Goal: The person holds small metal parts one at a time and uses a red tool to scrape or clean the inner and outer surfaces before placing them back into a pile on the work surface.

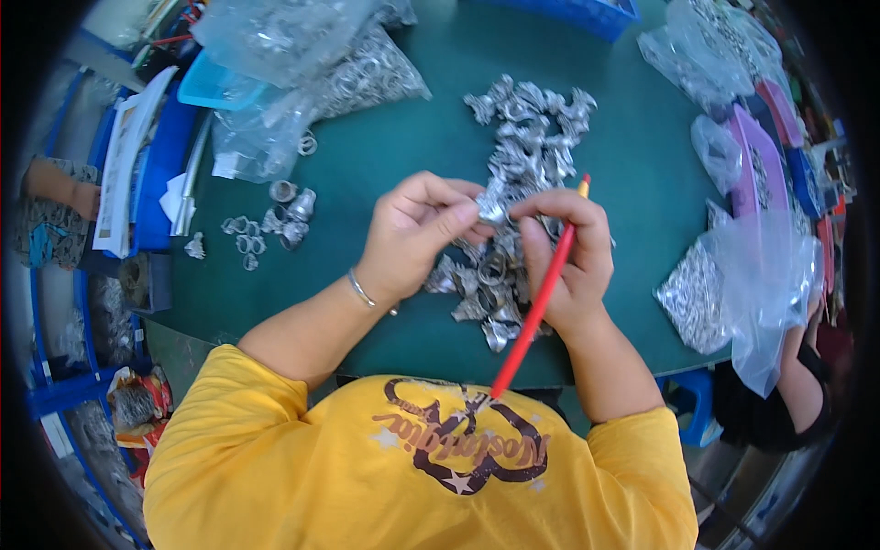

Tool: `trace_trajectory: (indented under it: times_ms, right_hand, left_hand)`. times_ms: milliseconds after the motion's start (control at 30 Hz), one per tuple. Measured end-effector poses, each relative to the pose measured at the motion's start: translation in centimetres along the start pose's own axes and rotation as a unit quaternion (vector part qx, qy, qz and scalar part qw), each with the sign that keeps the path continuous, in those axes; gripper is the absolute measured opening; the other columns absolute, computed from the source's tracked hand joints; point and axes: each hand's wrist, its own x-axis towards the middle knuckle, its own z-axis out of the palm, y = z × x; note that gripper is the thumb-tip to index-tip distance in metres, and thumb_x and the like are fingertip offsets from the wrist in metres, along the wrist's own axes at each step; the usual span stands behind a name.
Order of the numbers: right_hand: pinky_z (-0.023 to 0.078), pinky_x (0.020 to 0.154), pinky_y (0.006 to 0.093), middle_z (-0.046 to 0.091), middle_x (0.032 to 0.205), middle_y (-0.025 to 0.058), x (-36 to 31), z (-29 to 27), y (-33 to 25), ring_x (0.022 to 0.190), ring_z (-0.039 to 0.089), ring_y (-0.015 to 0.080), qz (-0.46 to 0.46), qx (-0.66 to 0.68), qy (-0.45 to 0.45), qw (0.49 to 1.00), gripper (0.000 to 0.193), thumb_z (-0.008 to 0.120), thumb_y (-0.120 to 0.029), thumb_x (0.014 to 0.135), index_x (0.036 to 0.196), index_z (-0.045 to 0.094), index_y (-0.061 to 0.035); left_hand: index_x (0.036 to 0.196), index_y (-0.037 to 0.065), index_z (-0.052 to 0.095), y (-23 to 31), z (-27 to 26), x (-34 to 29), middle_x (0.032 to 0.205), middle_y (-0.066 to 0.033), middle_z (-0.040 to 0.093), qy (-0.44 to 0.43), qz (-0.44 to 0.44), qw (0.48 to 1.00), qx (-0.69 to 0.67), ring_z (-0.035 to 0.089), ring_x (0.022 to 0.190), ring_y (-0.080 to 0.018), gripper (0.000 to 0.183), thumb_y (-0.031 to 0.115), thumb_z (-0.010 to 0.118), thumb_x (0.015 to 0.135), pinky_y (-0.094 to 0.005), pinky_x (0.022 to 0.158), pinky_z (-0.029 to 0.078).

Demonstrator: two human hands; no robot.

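Note:
My left hand point(423, 225) pinches a shiny silver metal ring point(492, 206) between thumb and fingers, over the middle of the table. Close beside it, my right hand point(573, 257) has its thumb and forefinger near the ring's other side; whether they touch it I cannot tell. A long red pen-like stick point(541, 307) with a yellow band near its upper end lies slanted in the right hand, its lower end toward my shirt. Beneath and beyond both hands spreads a pile of similar silver metal rings point(527, 147).
Several loose rings point(291, 215) lie on the green table point(367, 156) at left. Clear bags of metal pieces point(367, 78) and a light-blue basket point(206, 84) stand far left. At right are a purple tray point(756, 160), a bag point(697, 298) and another person's arm point(799, 376).

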Motion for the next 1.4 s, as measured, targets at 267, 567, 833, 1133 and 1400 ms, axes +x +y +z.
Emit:
trace_trajectory:
  times_ms: [267,567,833,1133,1400]
  right_hand:
    - [0.045,0.08,0.0311,0.059,0.093,0.0125,-0.2,-0.2,-0.7,0.084,0.057,0.0209,0.034,-0.045,-0.01,0.998,0.014,0.054,0.005,0.085,0.098,0.053,0.0009]
    - [0.04,0.078,0.0258,0.052,0.091,0.0071,-1.2,0.1,0.7,0.084,0.049,0.0142,0.041,-0.01,0.012,0.999,0.007,0.047,-0.001,0.094,0.1,0.05,0.0006]
    - [0.047,0.083,0.0307,0.058,0.098,0.0098,-1.7,-0.2,1.5,0.092,0.055,0.0189,0.052,0.05,-0.026,0.997,0.019,0.058,0.006,0.085,0.103,0.057,-0.0007]
    - [0.046,0.077,0.0408,0.06,0.094,0.0158,-0.2,-0.6,-0.6,0.083,0.057,0.0329,-0.014,-0.196,-0.21,0.958,0.018,0.059,-0.009,0.08,0.098,0.062,-0.0043]
    - [0.044,0.075,0.0446,0.062,0.086,0.0138,0.0,-0.8,-1.0,0.083,0.057,0.0353,-0.061,-0.214,-0.262,0.939,0.017,0.063,-0.009,0.075,0.092,0.061,-0.0072]
  left_hand:
    - [0.112,0.0,0.054,0.1,0.2,-0.3,0.107,-0.0085,0.057,0.006,0.014,0.999,-0.03,0.061,0.098,-0.0176,0.029,-0.005,0.061,0.084,-0.0326,0.082,0.053]
    - [0.091,0.002,0.053,-1.1,-0.5,0.3,0.112,-0.0113,0.056,0.018,0.022,0.998,0.054,0.058,0.095,-0.0113,0.013,-0.002,0.064,0.084,-0.024,0.081,0.05]
    - [0.105,0.003,0.053,0.3,-2.1,-1.0,0.103,-0.0069,0.058,0.051,0.036,0.992,0.108,0.057,0.085,-0.0087,0.022,0.006,0.064,0.087,-0.0231,0.073,0.05]
    - [0.092,0.001,0.052,0.8,-0.4,-1.3,0.095,-0.0145,0.052,-0.035,0.092,0.871,0.481,0.052,0.092,-0.0307,0.023,-0.005,0.054,0.07,-0.0363,0.079,0.043]
    - [0.121,0.0,0.044,-5.3,-1.8,-0.2,0.117,-0.0172,0.047,-0.105,0.148,0.851,0.494,0.044,0.113,-0.033,0.04,0.024,0.052,0.09,-0.0396,0.099,0.034]
